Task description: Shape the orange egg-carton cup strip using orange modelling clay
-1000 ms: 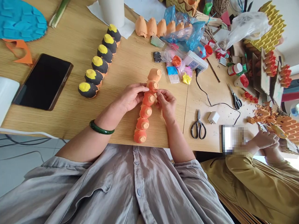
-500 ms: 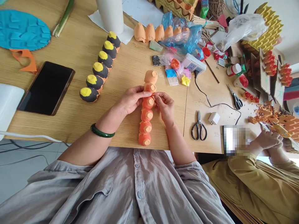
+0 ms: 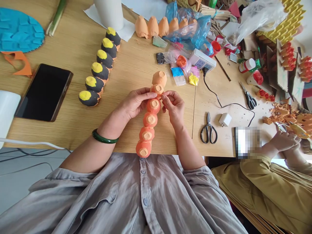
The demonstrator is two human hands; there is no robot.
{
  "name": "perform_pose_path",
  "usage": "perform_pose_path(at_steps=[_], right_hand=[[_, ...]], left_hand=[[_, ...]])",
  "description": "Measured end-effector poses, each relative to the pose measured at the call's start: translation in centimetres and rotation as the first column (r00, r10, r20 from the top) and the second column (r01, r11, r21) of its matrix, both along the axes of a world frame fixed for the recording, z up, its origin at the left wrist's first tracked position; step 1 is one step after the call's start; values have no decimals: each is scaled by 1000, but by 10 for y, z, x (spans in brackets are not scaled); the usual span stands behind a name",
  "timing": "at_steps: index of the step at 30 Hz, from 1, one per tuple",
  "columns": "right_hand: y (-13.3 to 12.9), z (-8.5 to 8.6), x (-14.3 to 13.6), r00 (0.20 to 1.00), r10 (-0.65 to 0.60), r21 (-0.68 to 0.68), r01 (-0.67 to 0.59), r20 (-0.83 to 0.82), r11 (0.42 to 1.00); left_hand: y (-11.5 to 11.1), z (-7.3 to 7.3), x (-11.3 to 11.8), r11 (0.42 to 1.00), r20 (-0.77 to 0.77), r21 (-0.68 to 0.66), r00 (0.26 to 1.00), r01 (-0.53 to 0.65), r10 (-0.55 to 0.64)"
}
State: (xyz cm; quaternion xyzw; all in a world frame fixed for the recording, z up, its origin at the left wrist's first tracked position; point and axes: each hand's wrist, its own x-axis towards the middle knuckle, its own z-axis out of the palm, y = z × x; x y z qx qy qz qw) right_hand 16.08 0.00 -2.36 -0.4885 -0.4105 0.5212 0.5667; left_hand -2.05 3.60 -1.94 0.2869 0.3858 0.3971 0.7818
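A strip of orange egg-carton cups (image 3: pixel 150 119) runs from the table's front edge toward the middle. Its nearer cups are covered in a darker red-orange layer around pale tops, while the farthest cup is plain light orange. My left hand (image 3: pixel 137 102) is closed on the strip's left side, thumb on the second cup from the far end. My right hand (image 3: pixel 174 107) pinches at the right side of that same cup; a small bit of orange-red material seems to lie at its fingertips. Left of my hands stands another cup strip (image 3: pixel 99 70), black with yellow tops.
A phone (image 3: pixel 44 92) lies at left, near a blue oval piece (image 3: pixel 20 30). Scissors (image 3: pixel 209 128), a white plug adapter (image 3: pixel 225 119) and a power strip (image 3: pixel 202 59) with a cord are at right. Clay packets (image 3: pixel 177 72) lie beyond. A co-worker's hands (image 3: pixel 285 141) are at far right.
The strip's near end has swung left and tilted up, showing more of the cup tops. Both hands keep their hold near the second cup. The whole view has shifted slightly.
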Motion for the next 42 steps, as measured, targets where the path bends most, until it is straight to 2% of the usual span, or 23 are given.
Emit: perform_pose_path(at_steps=[9, 16, 25, 35, 42], right_hand=[[-3, 8, 3, 979, 143, -23, -147, -143, 989], [-4, 9, 8, 965, 165, 3, -168, -202, 986], [-2, 3, 11, 989, 117, 61, -112, -88, 992], [-10, 17, 8, 996, -27, 55, 23, 83, 998], [-7, 7, 12, 994, -55, 54, 50, 99, 997]], left_hand=[[-2, 3, 2, 996, 78, -14, 993, 85, -84], [0, 7, -2, 994, 74, -26, 992, 104, -102], [-1, 11, 1, 996, 52, -22, 995, 84, -83], [-1, 6, 0, 998, -10, -56, 999, 42, -43], [1, 5, -4, 988, -6, -68, 990, 138, -139]])
